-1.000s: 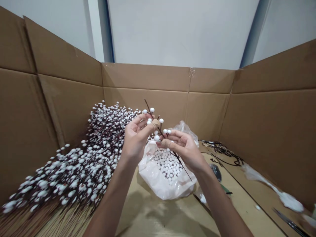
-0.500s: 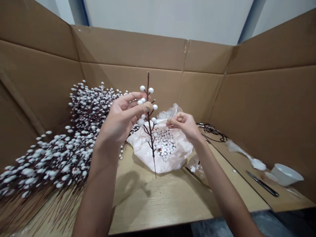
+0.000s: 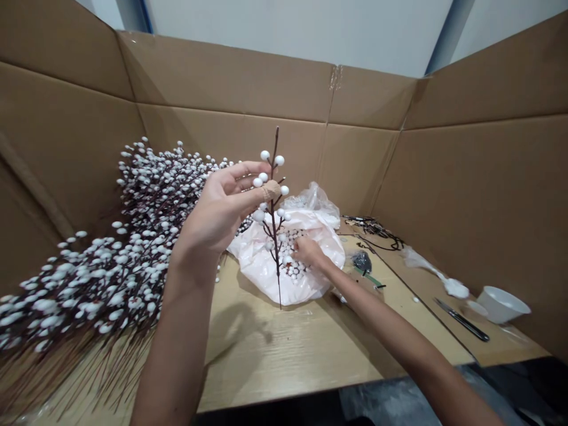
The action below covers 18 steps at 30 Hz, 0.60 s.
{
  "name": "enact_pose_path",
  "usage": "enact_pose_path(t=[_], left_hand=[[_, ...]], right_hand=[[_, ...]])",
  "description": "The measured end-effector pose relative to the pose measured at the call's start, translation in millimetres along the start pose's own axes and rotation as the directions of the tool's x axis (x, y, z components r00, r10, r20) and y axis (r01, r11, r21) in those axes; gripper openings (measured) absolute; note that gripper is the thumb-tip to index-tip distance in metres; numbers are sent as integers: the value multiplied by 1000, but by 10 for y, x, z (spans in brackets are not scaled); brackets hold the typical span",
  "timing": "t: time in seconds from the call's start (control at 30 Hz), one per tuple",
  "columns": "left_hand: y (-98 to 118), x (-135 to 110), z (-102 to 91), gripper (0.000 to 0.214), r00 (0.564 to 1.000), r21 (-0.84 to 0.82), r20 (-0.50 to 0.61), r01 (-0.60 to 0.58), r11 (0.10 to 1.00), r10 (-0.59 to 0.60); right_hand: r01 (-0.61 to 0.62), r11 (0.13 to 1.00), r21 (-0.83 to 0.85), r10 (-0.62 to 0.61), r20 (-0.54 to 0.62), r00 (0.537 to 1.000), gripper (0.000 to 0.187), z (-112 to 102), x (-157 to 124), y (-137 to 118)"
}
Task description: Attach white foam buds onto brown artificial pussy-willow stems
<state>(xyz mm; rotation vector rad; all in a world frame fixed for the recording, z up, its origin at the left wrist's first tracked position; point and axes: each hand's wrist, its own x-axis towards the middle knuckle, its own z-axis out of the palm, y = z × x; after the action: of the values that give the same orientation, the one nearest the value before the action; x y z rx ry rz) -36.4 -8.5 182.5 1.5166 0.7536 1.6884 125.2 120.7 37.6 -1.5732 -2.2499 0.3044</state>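
Observation:
Upright in the middle of the head view is an artificial berry stem [image 3: 274, 236], brown with white berries on short side twigs. My left hand [image 3: 217, 207], a tan bandage on its thumb, pinches it in its upper part. Behind it a pale pink plastic bag [image 3: 252, 278] lies opened out, with a heap of loose white berries [image 3: 290, 241] inside. My right hand [image 3: 309, 251] is down in this heap, fingers curled together at the berries. Its fingertips are hidden, so what they grip cannot be made out.
Many finished-looking berry stems [image 3: 168, 189] are piled at the left. To the right lie bare dark twigs [image 3: 377, 231], a small bag of dark bits [image 3: 361, 261], a knife [image 3: 464, 319] and a white cup [image 3: 503, 305]. Cardboard walls [image 3: 239, 77] surround the table [image 3: 284, 361].
My right hand has gone from beside the stem down into the loose berries. The left hand still holds the stem, and the view has shifted slightly.

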Motion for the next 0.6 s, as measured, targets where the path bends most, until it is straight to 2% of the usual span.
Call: enact_pose_path(t=[0.13, 0.23, 0.3, 0.4, 0.43, 0.5, 0.57, 0.6], left_hand=[[24, -17, 37, 26, 1000, 24, -8, 7, 1000, -7], [24, -18, 43, 28, 1000, 18, 3, 7, 1000, -7], [8, -11, 36, 29, 1000, 13, 12, 4, 1000, -4], [-30, 2, 29, 31, 1000, 18, 26, -5, 1000, 4], [-42, 4, 33, 31, 999, 16, 32, -8, 1000, 8], [-59, 1, 50, 32, 999, 4, 41, -8, 1000, 8], [-67, -10, 77, 33, 999, -11, 46, 4, 1000, -4], [-69, -18, 92, 34, 999, -20, 49, 10, 1000, -9]], right_hand=[[19, 1000, 21, -18, -29, 999, 8, 66, -7, -9], [39, 995, 90, -37, -31, 999, 7, 0, -26, -37], [78, 984, 158, -77, -13, 997, 9, -133, -54, -73], [184, 935, 302, -198, 17, 980, 20, -459, -145, -151], [227, 894, 388, -254, 19, 967, 23, -587, -189, -181], [287, 685, 669, -369, -21, 929, 27, -840, -295, -246], [309, 489, 816, -401, -104, 910, 26, -1054, -411, -321], [326, 421, 846, -384, -159, 910, 26, -1138, -467, -362]])
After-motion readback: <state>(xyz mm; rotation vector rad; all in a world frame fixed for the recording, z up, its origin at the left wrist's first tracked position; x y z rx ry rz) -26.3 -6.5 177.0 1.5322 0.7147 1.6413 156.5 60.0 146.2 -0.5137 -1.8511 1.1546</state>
